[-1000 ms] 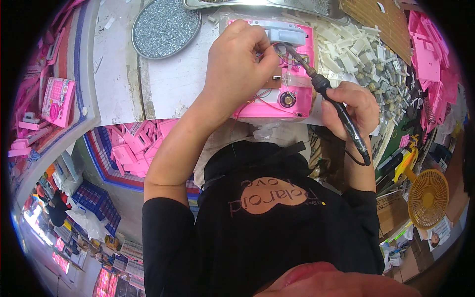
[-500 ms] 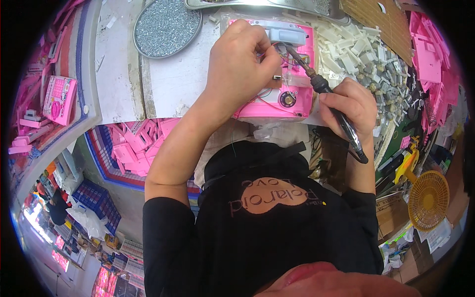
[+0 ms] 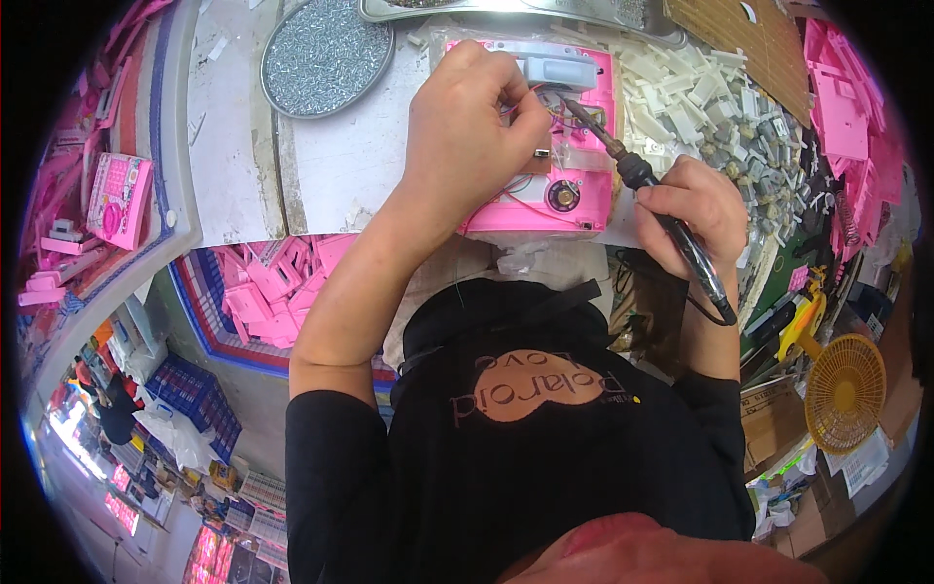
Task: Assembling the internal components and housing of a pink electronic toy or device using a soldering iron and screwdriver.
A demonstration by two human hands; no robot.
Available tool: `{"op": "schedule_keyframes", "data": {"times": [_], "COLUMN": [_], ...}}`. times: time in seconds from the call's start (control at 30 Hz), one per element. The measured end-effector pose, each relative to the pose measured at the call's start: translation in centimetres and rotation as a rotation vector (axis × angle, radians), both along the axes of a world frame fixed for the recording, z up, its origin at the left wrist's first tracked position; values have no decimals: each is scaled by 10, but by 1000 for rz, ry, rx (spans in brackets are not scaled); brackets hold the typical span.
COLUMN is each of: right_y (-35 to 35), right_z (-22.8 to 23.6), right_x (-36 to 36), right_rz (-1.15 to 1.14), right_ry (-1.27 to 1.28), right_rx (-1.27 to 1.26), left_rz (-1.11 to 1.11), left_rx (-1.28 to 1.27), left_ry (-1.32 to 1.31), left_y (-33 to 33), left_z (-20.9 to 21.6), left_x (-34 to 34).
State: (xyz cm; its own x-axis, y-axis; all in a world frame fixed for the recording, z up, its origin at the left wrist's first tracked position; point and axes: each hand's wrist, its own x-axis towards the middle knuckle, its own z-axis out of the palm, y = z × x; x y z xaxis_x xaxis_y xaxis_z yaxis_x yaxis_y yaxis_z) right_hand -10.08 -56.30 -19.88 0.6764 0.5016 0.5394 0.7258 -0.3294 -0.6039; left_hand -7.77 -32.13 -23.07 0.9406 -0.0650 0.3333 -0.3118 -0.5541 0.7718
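My right hand [image 3: 696, 216] is closed round the black handle of a soldering iron [image 3: 671, 209]. Its metal tip points up and left into an open pink plastic housing [image 3: 511, 216] on the table. Inside the housing are thin wires, a round speaker [image 3: 563, 196], a small brown circuit board [image 3: 538, 161] and a pale grey-blue plastic part [image 3: 560, 71]. Over the housing's left side, my left hand [image 3: 475, 122] has its thumb and forefinger pinched near the iron's tip. Whatever lies between those fingertips is too small to make out.
A round dish of small screws [image 3: 328, 58] stands at the back left, beside a metal tray [image 3: 525, 10]. White and grey plastic pieces [image 3: 691, 92] are heaped right of the housing. A crate of pink parts [image 3: 268, 292] sits below the table's left edge; a yellow fan [image 3: 844, 394] is at right.
The soldering iron and my right hand have shifted slightly right and down, drawing the tip back a little. My left hand keeps its pinch in nearly the same place.
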Motion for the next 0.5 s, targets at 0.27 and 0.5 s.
{"op": "schedule_keyframes", "data": {"times": [0.27,0.5], "right_y": [1,2], "right_z": [1,2], "right_x": [5,12], "right_rz": [20,58], "right_ry": [3,6], "right_rx": [-9,-53], "left_rz": [13,39], "left_rx": [5,0], "left_ry": [-14,-5], "left_y": [-1,-3], "left_z": [-2,0], "left_x": [-1,-2]}}
